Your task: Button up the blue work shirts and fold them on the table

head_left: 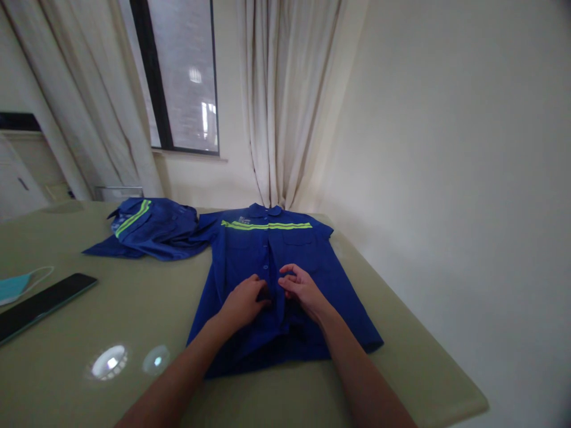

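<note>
Under the fingers [263,304] of the left hand [245,302] and right hand [306,290], the shirt [303,255] lies on the table [151,297], collar beyond them. Farther off, to their left, lies a second garment [163,229]; nearer, farther left, a phone [44,304] and mask [12,289].

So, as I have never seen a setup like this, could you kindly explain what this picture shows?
There is no robot here: a person works with two bare hands, and the single picture comes from a camera worn on their head, looking forward and down.

On the pale green table a blue short-sleeved shirt lies front up, with a yellow-green stripe across the chest. To its left is a crumpled blue garment; nearer the left edge are a dark flat device, perhaps a phone, and a light blue face mask.

The left hand and right hand are at the shirt's buttoned front. Whether the fingers pinch the cloth, I cannot tell.
</note>
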`<action>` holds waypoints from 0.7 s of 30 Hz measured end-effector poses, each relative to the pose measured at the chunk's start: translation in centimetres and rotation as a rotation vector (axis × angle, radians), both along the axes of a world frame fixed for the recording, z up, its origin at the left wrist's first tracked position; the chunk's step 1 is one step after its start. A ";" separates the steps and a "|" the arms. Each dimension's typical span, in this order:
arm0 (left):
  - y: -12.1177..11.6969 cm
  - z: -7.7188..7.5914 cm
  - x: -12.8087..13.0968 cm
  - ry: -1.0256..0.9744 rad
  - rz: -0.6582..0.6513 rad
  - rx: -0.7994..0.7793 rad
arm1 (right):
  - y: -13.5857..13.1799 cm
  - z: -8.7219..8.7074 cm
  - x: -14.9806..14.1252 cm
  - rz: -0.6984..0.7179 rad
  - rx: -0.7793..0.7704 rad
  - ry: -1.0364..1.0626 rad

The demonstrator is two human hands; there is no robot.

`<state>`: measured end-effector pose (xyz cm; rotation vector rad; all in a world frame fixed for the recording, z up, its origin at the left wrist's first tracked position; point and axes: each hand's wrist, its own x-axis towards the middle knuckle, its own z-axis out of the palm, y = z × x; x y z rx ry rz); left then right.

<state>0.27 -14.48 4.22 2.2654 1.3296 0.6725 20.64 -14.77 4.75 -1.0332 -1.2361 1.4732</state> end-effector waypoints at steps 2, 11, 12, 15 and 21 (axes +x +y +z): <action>0.0 -1.0 0.1 -0.054 0.004 0.003 | 0.0 -0.1 0.0 0.011 -0.020 0.013; -1.1 -1.2 0.5 -0.408 -0.021 -0.021 | -0.5 -0.3 -0.3 0.061 -0.046 0.022; -1.2 -1.2 0.5 -0.380 -0.046 0.010 | -0.5 -0.4 -0.4 0.052 -0.045 0.016; -1.3 -1.1 0.6 -0.283 -0.100 0.086 | -0.4 -0.7 -0.7 0.025 -0.045 0.011; -1.5 -1.1 0.5 -0.183 -0.055 0.151 | -0.6 -0.8 -0.9 -0.007 -0.069 -0.016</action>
